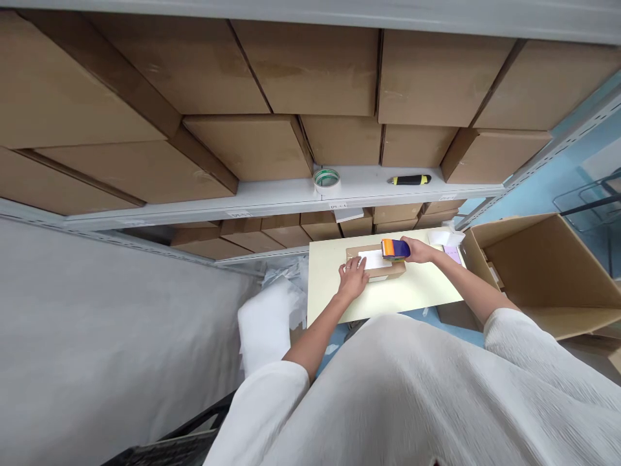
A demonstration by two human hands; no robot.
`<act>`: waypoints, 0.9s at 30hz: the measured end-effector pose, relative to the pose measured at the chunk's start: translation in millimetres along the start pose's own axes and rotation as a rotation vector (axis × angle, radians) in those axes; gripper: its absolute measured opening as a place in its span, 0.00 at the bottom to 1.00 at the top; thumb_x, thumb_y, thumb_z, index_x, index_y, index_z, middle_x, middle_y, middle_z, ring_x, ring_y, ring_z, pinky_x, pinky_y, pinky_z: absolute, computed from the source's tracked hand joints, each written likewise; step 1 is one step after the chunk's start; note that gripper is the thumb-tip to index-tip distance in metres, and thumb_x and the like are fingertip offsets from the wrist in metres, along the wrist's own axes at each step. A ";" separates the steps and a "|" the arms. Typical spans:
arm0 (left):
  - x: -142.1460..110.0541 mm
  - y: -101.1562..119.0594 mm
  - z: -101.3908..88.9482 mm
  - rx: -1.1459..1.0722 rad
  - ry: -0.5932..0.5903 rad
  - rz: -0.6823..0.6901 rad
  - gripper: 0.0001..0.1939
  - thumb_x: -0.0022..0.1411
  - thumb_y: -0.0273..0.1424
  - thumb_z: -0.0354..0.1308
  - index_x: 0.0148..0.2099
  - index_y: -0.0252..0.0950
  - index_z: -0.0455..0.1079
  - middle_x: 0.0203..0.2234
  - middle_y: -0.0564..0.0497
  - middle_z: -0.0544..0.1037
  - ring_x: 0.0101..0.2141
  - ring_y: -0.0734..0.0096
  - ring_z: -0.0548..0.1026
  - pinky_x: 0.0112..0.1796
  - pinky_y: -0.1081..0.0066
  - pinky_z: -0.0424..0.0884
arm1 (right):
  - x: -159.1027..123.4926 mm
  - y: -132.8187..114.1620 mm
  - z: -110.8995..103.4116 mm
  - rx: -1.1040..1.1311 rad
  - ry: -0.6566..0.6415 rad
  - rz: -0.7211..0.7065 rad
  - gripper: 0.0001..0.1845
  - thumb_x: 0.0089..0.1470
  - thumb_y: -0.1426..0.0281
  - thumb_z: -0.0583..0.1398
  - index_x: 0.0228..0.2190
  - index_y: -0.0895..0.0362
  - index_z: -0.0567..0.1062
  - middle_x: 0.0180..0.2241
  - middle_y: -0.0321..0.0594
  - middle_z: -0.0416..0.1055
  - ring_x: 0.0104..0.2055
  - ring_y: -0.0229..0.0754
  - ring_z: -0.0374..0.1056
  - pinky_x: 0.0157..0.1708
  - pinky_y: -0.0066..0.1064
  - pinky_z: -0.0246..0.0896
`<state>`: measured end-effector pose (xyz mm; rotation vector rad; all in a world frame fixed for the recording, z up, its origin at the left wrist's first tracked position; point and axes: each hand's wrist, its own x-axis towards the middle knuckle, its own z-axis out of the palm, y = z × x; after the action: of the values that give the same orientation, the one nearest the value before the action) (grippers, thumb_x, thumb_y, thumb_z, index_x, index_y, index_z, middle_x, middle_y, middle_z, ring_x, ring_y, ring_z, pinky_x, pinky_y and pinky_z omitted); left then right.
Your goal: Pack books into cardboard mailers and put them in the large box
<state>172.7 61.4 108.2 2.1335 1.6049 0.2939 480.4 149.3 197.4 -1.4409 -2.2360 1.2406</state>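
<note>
On a pale yellow tabletop (323,278) lies a small brown cardboard box (395,270) with a white sheet of paper (373,259) on its top face. My left hand (353,278) rests on the box's left end, fingers spread and touching the paper's left edge. My right hand (417,250) is closed around an orange and dark-blue tape dispenser (394,249), held over the right end of the box. The dispenser's underside is hidden, so I cannot tell whether it touches the paper. A paler patch shows on the box's near side.
Above the table runs a grey shelf (276,194) with a tape roll (326,180), a black and yellow utility knife (410,180) and several cartons (252,147). A large open carton (548,272) stands right. White packing foam (266,323) lies left, beside a grey-white wall.
</note>
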 end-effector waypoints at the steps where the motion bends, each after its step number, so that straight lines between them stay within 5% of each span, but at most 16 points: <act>1: 0.9 -0.8 -1.2 -0.033 0.003 -0.010 0.32 0.73 0.30 0.52 0.76 0.41 0.64 0.72 0.36 0.69 0.72 0.43 0.62 0.67 0.42 0.58 | -0.1 0.3 0.1 0.002 -0.003 -0.004 0.27 0.43 0.54 0.71 0.38 0.51 0.67 0.37 0.36 0.75 0.37 0.45 0.70 0.37 0.34 0.65; 13: -2.3 -15.5 -9.0 -0.406 0.270 -0.192 0.19 0.65 0.28 0.62 0.57 0.43 0.80 0.63 0.40 0.77 0.65 0.42 0.71 0.63 0.46 0.69 | 3.2 -7.9 0.2 -0.157 -0.038 0.018 0.24 0.47 0.60 0.70 0.39 0.51 0.65 0.40 0.40 0.77 0.39 0.46 0.72 0.37 0.33 0.64; 20: 21.4 17.4 -38.9 -1.018 0.435 -0.305 0.10 0.68 0.31 0.62 0.50 0.40 0.79 0.44 0.45 0.86 0.46 0.61 0.83 0.53 0.60 0.78 | 8.0 -19.4 3.1 -0.304 -0.052 0.010 0.22 0.50 0.65 0.71 0.41 0.52 0.67 0.43 0.44 0.78 0.41 0.48 0.73 0.38 0.32 0.63; 27: 18.9 42.5 -62.6 -1.124 0.377 -0.337 0.10 0.65 0.27 0.63 0.49 0.40 0.77 0.44 0.45 0.87 0.46 0.60 0.86 0.54 0.59 0.79 | 11.6 -29.8 6.5 -0.376 -0.065 0.039 0.20 0.51 0.66 0.71 0.39 0.52 0.67 0.40 0.43 0.77 0.38 0.47 0.72 0.34 0.31 0.60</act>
<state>187.8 84.1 181.3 0.9684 1.4011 1.1939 451.5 150.3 212.4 -1.5931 -2.6017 0.9214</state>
